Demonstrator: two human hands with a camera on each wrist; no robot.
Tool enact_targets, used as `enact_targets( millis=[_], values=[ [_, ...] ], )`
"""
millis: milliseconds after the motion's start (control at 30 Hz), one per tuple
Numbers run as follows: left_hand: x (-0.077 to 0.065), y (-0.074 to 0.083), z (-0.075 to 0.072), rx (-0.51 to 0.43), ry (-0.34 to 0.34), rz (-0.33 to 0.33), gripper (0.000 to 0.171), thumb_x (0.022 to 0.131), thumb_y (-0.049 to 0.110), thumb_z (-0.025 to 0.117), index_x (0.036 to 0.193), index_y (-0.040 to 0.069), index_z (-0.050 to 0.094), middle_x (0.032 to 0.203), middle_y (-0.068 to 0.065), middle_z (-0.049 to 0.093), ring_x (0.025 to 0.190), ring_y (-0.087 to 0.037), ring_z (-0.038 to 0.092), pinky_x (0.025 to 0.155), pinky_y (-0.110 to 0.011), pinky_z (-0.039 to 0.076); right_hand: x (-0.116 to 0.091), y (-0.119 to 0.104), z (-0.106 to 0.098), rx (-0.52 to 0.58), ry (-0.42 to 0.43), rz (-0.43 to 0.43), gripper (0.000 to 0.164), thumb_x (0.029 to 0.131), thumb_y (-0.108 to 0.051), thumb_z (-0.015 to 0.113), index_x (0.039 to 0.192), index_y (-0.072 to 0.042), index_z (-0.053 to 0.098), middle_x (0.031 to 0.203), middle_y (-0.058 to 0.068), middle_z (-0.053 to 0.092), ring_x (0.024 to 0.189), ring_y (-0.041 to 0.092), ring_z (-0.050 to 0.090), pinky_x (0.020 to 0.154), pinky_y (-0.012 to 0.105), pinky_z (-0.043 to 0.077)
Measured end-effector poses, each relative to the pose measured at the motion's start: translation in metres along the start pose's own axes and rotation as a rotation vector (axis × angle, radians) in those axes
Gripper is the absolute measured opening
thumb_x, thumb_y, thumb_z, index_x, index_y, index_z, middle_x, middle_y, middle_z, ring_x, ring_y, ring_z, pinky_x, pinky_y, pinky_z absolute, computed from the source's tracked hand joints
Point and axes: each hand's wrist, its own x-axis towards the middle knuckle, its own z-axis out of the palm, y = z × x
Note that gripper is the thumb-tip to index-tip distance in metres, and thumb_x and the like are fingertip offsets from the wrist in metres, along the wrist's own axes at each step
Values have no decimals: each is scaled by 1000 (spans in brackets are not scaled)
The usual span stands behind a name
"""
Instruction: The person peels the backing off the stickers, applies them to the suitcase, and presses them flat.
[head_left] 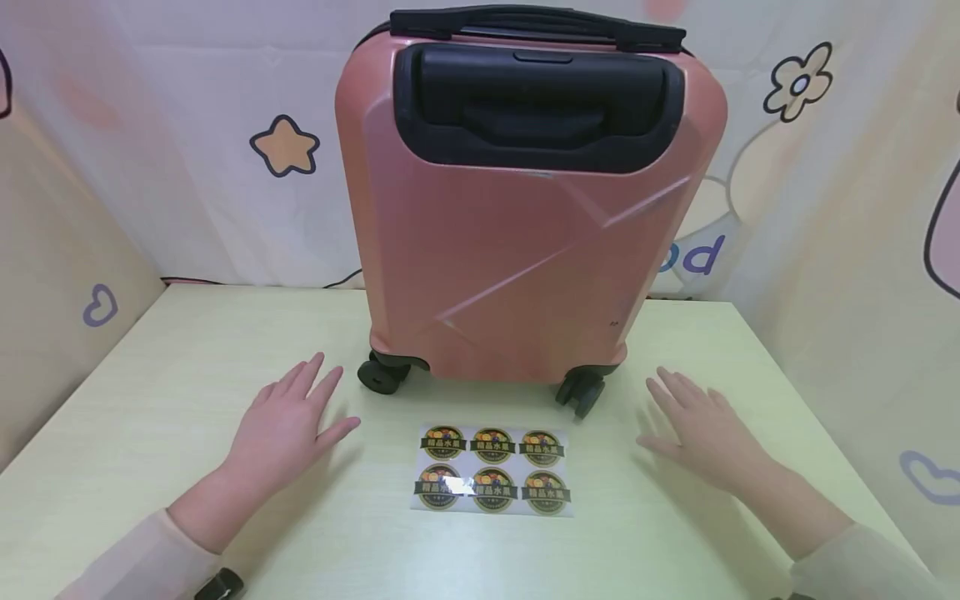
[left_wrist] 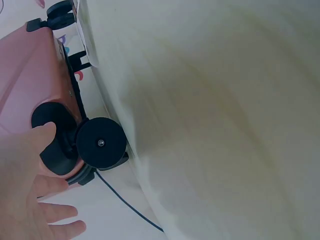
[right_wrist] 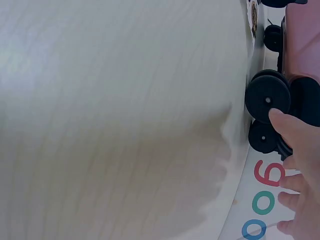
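A pink hard-shell suitcase (head_left: 517,250) with a black top handle stands upright on its black wheels (head_left: 378,375) at the back of the table. In front of it lies a flat sheet of round fruit stickers (head_left: 492,469), two rows of three, with glare on the lower row. My left hand (head_left: 281,425) hovers over the table left of the sheet, fingers spread, holding nothing. On the other side my right hand (head_left: 701,433) is likewise spread, its fingers pointing toward the suitcase. Both wrist views show the thumbs overlapping the suitcase wheels (left_wrist: 101,143).
The pale wooden table (head_left: 337,542) reaches back to a printed fabric backdrop (head_left: 187,167) with stars, flowers and hearts, which also hangs along both sides. A thin dark cord (left_wrist: 127,200) runs behind the suitcase.
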Motion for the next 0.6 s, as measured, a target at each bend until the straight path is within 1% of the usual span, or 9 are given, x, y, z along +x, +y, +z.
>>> enact_targets(
  millis=[100, 167, 300, 400, 600],
  values=[
    [1, 1, 2, -22, 30, 23, 62, 85, 44, 62, 130, 2, 52, 136, -24, 43, 121, -41, 43, 92, -56, 38, 2, -2, 1, 14, 51, -42, 64, 83, -34, 68, 129, 6, 49, 132, 28, 45, 118, 45, 44, 93, 59, 35],
    [1, 2, 3, -29, 43, 41, 60, 84, 42, 64, 127, 1, 55, 132, -23, 47, 118, -40, 47, 90, -55, 40, 3, -5, 2, 28, 69, -55, 59, 82, -30, 69, 126, 5, 52, 128, 27, 49, 114, 44, 48, 91, 56, 39],
    [2, 5, 4, -47, 55, 66, 57, 84, 39, 65, 124, 0, 57, 126, -23, 52, 113, -39, 51, 88, -54, 42, 3, -10, 3, 49, 78, -50, 52, 83, -26, 69, 124, 4, 55, 123, 23, 54, 111, 42, 51, 91, 53, 41],
    [2, 7, 5, -68, 67, 75, 54, 84, 37, 66, 122, -1, 58, 123, -22, 55, 110, -38, 54, 87, -52, 44, 3, -15, 3, 69, 104, -55, 49, 83, -24, 69, 122, 3, 57, 120, 21, 56, 110, 40, 53, 91, 52, 41],
    [2, 15, 7, -110, 108, 126, 48, 82, 32, 69, 116, -1, 61, 113, -17, 62, 104, -33, 59, 84, -47, 47, 6, -24, 5, 96, 146, -99, 43, 82, -21, 69, 118, 2, 60, 115, 19, 60, 108, 36, 55, 90, 49, 43]
  ],
)
